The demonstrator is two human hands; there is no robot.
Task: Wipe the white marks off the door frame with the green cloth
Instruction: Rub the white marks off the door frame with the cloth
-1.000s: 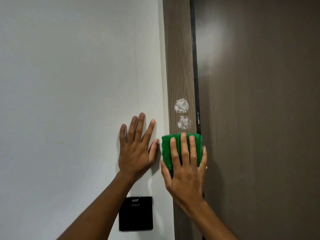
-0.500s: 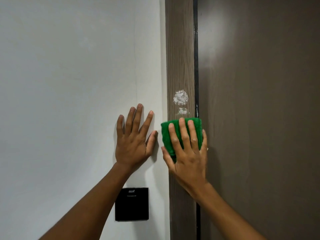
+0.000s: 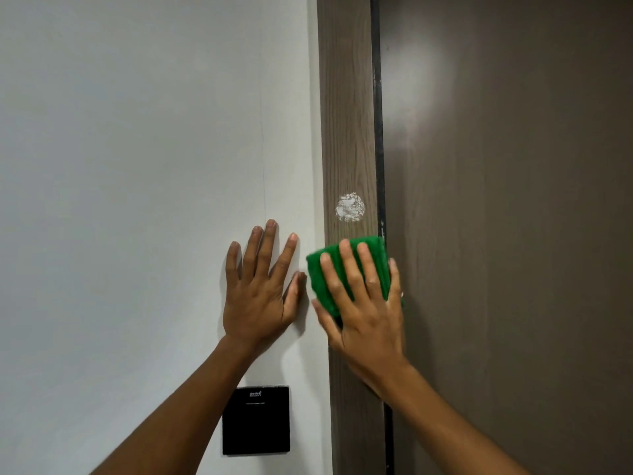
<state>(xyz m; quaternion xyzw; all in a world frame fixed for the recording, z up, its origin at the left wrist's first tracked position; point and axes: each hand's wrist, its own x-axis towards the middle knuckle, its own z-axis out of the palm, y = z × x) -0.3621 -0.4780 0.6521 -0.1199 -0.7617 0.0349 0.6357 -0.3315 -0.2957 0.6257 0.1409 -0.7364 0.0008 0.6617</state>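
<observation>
A wood-grain door frame (image 3: 346, 97) runs top to bottom in the middle of the view. One round white mark (image 3: 349, 207) shows on it, just above the green cloth (image 3: 317, 272). My right hand (image 3: 363, 303) presses the folded cloth flat against the frame, fingers spread over it. The frame below the mark, above the cloth, looks bare. My left hand (image 3: 262, 286) lies flat on the white wall (image 3: 137, 166) beside the frame, fingers apart, holding nothing.
A dark brown door (image 3: 513, 234) fills the right side, with a black gap strip (image 3: 377, 132) between it and the frame. A black square wall panel (image 3: 256, 419) sits on the wall below my left hand.
The lower of two white marks is gone; one remains. My right hand slid the cloth up over it, then slightly down. My left hand stays on the wall.
</observation>
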